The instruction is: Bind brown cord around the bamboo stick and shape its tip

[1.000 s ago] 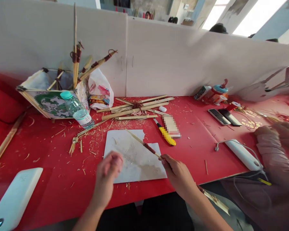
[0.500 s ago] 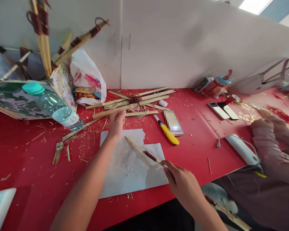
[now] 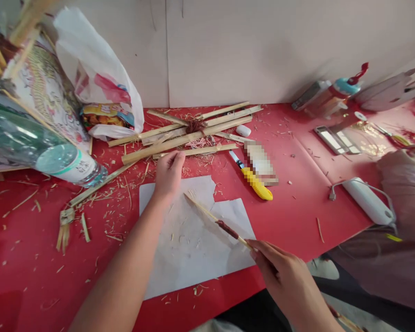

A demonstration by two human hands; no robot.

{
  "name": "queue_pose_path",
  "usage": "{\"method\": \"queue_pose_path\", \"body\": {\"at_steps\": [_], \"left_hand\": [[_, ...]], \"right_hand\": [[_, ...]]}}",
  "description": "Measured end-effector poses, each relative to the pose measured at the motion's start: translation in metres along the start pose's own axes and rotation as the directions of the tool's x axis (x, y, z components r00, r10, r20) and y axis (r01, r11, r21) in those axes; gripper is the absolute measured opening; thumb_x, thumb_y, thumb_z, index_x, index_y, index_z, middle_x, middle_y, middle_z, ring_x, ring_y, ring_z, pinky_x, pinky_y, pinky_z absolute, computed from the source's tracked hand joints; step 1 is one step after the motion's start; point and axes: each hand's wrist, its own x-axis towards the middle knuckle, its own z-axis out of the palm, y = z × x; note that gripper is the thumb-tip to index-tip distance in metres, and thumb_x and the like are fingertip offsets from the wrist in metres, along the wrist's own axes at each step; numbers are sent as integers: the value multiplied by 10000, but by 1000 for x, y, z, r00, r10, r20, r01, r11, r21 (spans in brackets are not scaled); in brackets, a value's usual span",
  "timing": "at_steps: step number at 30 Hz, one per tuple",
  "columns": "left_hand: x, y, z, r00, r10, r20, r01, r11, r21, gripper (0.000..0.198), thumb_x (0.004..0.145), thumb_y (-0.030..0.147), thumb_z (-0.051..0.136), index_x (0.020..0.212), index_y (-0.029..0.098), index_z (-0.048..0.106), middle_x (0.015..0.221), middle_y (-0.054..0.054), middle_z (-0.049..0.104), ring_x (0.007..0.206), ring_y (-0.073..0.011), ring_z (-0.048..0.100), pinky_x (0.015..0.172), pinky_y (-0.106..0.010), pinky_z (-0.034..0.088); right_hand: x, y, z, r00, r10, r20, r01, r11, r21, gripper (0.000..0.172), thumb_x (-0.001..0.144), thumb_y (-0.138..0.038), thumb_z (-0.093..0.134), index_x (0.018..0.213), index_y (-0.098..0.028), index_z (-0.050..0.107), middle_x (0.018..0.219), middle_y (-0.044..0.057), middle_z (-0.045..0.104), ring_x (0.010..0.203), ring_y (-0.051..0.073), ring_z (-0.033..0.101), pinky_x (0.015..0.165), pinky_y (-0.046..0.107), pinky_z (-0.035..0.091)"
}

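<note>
One slender stick (image 3: 207, 212), pale, with a brown wrapped band; near end hidden inside the right hand (image 3: 285, 272), which grips it over the paper (image 3: 200, 263); whether its tip touches the sheet cannot be told. One left hand (image 3: 170, 173), fingers curled, at the paper's far edge beside the bamboo strips (image 3: 190, 138); its inner side is turned from view, so whether it grasps anything cannot be told. One yellow cutter (image 3: 257, 183), on the red bench (image 3: 297, 221), beside a block (image 3: 261, 163) obscured by pixelation. One clear bottle (image 3: 65, 161), tilted, cut off by the left edge. One white plastic bag (image 3: 97, 69), contents only partly visible. One co-worker's sleeve (image 3: 403, 193), cut off at right, the hand there blurred.
</note>
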Motion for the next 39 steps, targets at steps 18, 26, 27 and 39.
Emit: {"method": "queue_pose_path", "body": {"at_steps": [18, 26, 27, 39], "left_hand": [[4, 6, 1, 991, -121, -58, 114, 988, -109, 448, 893, 380, 608, 602, 228, 303, 542, 69, 232, 464, -88, 183, 443, -283, 147], [5, -2, 0, 996, -85, -26, 84, 996, -40, 425, 915, 388, 585, 615, 229, 329, 548, 66, 265, 481, -96, 209, 435, -271, 158], [5, -2, -1, 995, -102, -9, 101, 994, -50, 423, 912, 388, 592, 618, 229, 333, 550, 67, 271, 479, -93, 211, 432, -267, 156], [24, 73, -53, 991, -128, -29, 122, 980, -155, 427, 868, 560, 663, 670, 217, 504, 544, 81, 240, 419, -74, 167, 402, -248, 88]], "right_hand": [[9, 2, -5, 969, 200, -149, -185, 977, 104, 370, 954, -478, 558, 1147, -203, 713, 748, 38, 672, 546, 164, 534, 503, 263, 419], [41, 5, -7, 961, 265, 79, -276, 890, 364, 430, 896, -561, 602, 1022, -168, 721, 634, -23, 488, 566, 149, 433, 511, 262, 336], [43, 7, -7, 962, 248, 115, -273, 855, 441, 433, 884, -579, 614, 954, -163, 714, 633, -20, 492, 570, 146, 436, 513, 262, 344], [64, 15, -14, 942, 317, 109, -288, 600, 747, 421, 729, -581, 792, 796, -180, 682, 673, 27, 637, 584, 190, 589, 520, 284, 445]]}}
